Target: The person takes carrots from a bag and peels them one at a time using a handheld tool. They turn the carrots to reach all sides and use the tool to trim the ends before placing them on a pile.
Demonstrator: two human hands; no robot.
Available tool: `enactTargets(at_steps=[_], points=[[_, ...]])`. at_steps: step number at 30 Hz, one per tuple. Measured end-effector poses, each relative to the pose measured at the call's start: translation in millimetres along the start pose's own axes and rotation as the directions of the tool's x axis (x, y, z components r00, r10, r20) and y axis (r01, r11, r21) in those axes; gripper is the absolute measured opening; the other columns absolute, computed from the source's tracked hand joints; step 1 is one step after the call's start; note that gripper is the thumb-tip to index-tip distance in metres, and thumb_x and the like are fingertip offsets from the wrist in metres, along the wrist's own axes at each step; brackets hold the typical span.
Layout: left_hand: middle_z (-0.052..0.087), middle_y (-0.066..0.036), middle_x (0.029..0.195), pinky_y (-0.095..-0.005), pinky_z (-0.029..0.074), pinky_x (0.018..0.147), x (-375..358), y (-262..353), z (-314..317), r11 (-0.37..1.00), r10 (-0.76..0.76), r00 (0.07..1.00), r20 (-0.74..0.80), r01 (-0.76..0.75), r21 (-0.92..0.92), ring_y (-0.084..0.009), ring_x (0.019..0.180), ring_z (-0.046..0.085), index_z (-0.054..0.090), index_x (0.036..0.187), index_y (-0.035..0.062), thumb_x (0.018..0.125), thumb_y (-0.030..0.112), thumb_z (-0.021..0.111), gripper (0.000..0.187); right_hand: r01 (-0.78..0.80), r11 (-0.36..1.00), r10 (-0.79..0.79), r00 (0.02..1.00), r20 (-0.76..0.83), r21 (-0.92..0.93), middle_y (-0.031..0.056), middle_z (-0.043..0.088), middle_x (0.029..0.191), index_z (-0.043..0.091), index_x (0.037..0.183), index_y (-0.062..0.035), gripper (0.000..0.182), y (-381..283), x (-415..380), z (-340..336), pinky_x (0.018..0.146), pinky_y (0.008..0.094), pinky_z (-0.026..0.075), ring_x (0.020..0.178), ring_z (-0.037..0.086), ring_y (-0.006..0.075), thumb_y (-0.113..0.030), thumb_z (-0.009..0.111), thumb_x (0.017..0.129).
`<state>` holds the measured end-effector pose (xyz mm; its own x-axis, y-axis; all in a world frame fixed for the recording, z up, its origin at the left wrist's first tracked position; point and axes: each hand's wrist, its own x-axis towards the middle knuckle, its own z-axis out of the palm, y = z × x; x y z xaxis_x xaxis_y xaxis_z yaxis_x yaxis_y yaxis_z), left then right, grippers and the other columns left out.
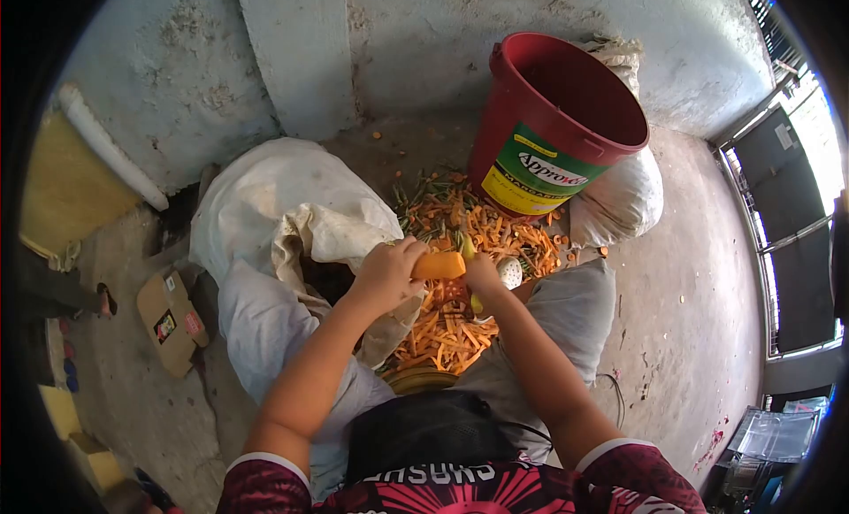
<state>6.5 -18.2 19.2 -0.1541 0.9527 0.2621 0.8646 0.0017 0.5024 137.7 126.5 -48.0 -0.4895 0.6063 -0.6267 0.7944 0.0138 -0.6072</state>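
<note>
My left hand (387,273) is closed around a thick peeled carrot (439,266), its blunt end pointing right. Close beside that end, my right hand (483,277) grips a yellow tool (469,247); its blade is hidden or too small to make out. Below and beyond both hands lies a heap of orange carrot peelings (447,337), mixed with green stem bits. To the left, a large white sack (283,182) gapes by my left forearm, its inside dark.
A red bucket (566,98) with a green and yellow label stands beyond the peelings. Another filled sack (623,200) leans behind it. A white perforated thing (509,272) sits by my right wrist. Flattened cardboard (172,324) lies left. Someone's foot (107,300) shows at far left.
</note>
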Motion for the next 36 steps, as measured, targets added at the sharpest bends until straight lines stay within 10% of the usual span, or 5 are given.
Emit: enactTargets(at_steps=[3, 20, 28, 31, 36], points=[[0.052, -0.008, 0.084, -0.0349, 0.043, 0.068, -2.2, -14.0, -1.3, 0.992, -0.053, 0.992, 0.115, 0.039, 0.123, -0.0268, 0.077, 0.053, 0.051, 0.092, 0.0054, 0.06, 0.014, 0.065, 0.036, -0.09, 0.589, -0.007, 0.993, 0.116, 0.803, 0.0063, 0.056, 0.078, 0.05, 0.099, 0.0005, 0.027, 2.1, -5.9, -11.8, 0.057, 0.0299, 0.041, 0.066, 0.053, 0.0159, -0.022, 0.047, 0.083], [0.058, -0.016, 0.088, -0.0293, 0.043, 0.072, -40.8, -20.7, 9.4, 0.895, -0.197, 0.93, 0.31, 0.3, -0.33, -0.0256, 0.079, 0.057, 0.047, 0.105, 0.0011, 0.074, 0.025, 0.061, 0.042, -0.193, 0.674, -0.267, 0.837, 0.478, 0.713, 0.0063, 0.054, 0.08, 0.048, 0.092, -0.0037, 0.014, -27.1, -50.4, -4.6, 0.059, 0.0305, 0.047, 0.07, 0.055, 0.0176, -0.015, 0.045, 0.086], [0.056, -0.013, 0.073, -0.0323, 0.043, 0.062, -91.4, -101.9, -18.3, 0.812, -0.571, 0.801, -0.183, 0.517, -0.272, -0.0254, 0.07, 0.055, 0.052, 0.081, -0.0007, 0.075, 0.019, 0.057, 0.021, 0.6, 0.508, -0.434, 0.798, -0.418, 0.618, 0.017, 0.054, 0.095, 0.046, 0.102, -0.0001, 0.033, -65.1, -43.1, -165.3, 0.071, 0.0351, 0.047, 0.083, 0.056, 0.025, -0.026, 0.049, 0.083], [0.055, -0.012, 0.071, -0.0339, 0.043, 0.062, -113.8, -126.1, -14.2, 0.776, -0.631, 0.76, -0.156, 0.612, -0.154, -0.0269, 0.068, 0.055, 0.052, 0.079, -0.0004, 0.074, 0.017, 0.057, 0.019, 0.656, 0.078, -0.799, 0.491, -0.346, 0.751, 0.0168, 0.051, 0.106, 0.044, 0.109, 0.001, 0.043, -50.9, -5.3, -260.0, 0.083, 0.0371, 0.042, 0.095, 0.052, 0.0251, -0.031, 0.051, 0.081], [0.056, -0.014, 0.077, -0.0355, 0.044, 0.065, -122.8, -136.8, 11.8, 0.744, -0.658, 0.753, -0.001, 0.651, -0.15, -0.0291, 0.073, 0.055, 0.053, 0.082, 0.0017, 0.074, 0.017, 0.055, 0.017, 0.626, 0.019, -0.59, 0.636, -0.497, 0.779, 0.0205, 0.048, 0.107, 0.04, 0.113, 0.0004, 0.042, -44.5, 46.5, -269.7, 0.083, 0.0425, 0.042, 0.094, 0.05, 0.0276, -0.028, 0.049, 0.083]])
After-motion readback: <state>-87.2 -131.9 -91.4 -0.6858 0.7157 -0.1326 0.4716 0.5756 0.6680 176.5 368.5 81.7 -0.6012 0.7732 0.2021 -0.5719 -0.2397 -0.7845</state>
